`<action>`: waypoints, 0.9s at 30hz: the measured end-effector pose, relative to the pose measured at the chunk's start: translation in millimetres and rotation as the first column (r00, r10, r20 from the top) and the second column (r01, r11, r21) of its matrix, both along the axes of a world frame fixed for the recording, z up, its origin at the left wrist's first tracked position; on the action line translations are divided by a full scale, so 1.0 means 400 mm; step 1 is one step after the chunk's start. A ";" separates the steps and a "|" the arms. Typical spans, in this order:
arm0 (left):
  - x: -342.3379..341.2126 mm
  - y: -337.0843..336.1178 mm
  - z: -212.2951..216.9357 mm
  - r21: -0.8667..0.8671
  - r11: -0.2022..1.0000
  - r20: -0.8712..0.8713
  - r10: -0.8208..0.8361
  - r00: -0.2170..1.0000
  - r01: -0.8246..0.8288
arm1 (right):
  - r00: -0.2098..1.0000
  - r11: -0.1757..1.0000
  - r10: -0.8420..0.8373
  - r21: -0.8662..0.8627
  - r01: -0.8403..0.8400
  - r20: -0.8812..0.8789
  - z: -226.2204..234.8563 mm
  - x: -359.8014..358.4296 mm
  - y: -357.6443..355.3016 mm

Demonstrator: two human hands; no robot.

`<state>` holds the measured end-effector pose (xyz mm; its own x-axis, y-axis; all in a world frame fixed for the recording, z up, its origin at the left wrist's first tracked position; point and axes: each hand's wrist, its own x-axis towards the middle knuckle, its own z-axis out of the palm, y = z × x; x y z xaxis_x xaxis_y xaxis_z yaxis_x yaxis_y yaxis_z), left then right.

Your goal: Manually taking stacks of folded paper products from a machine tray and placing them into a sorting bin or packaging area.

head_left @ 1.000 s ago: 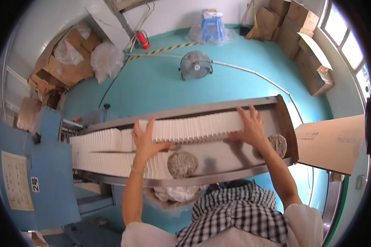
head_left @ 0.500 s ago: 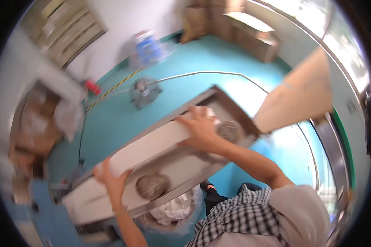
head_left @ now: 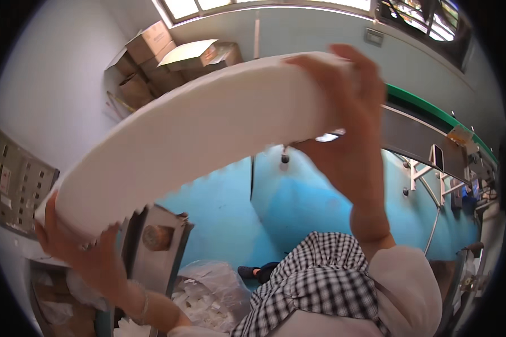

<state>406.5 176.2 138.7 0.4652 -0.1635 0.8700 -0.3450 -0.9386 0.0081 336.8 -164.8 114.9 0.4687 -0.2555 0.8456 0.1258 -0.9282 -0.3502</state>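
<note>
A long white slab (head_left: 191,140), smooth on its broad side and jagged along its lower edge, is held up in the air in front of me. My left hand (head_left: 87,255) grips its near left end, thumb and fingers on opposite sides. At the far right end my right hand (head_left: 351,118) clasps it, fingers over the top and thumb below. The slab's exact kind does not show. Beneath its left end stands a metal trough (head_left: 174,264), partly hidden by the slab and my left arm. A round brownish piece (head_left: 158,237) lies in it.
A clear plastic bag of white scraps (head_left: 208,295) sits beside the trough. Cardboard boxes (head_left: 152,45) are stacked by the far wall. To the right runs a long bench with a green edge (head_left: 427,109). A grey cabinet (head_left: 19,177) is at the left.
The white slab has come up out of the metal trough, held in both hands. My view has turned to the right, and the trough now shows at lower left.
</note>
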 end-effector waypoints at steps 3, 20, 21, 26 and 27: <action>0.085 -0.225 0.058 0.036 0.940 -0.007 -0.339 0.941 0.339 | 0.963 0.963 -0.268 0.016 0.268 -0.001 0.003 -0.107 -0.114; 0.349 -1.249 -0.705 -0.218 0.767 -0.925 -0.360 0.123 0.603 | 0.240 0.550 -0.238 0.073 0.832 -0.941 -0.617 -0.236 -0.822; 0.381 -1.270 -0.717 -0.163 0.771 -0.952 -0.286 0.106 0.615 | 0.244 0.541 -0.110 0.148 0.828 -0.964 -0.633 -0.222 -0.864; 0.542 -1.372 -0.780 -0.327 0.727 -0.907 -0.420 0.013 0.604 | 0.082 0.697 -0.005 0.055 0.715 -0.997 -0.628 -0.168 -1.112; 0.576 -1.384 -0.790 -0.456 0.710 -0.826 -0.562 0.043 0.536 | 0.154 0.703 0.003 0.112 0.702 -0.988 -0.643 -0.188 -1.173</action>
<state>636.8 -377.5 -177.2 0.6655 -0.7461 -0.0210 -0.5113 -0.4762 0.7154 261.5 -634.0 -142.2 0.4807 -0.7795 -0.4017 -0.8758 -0.4033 -0.2653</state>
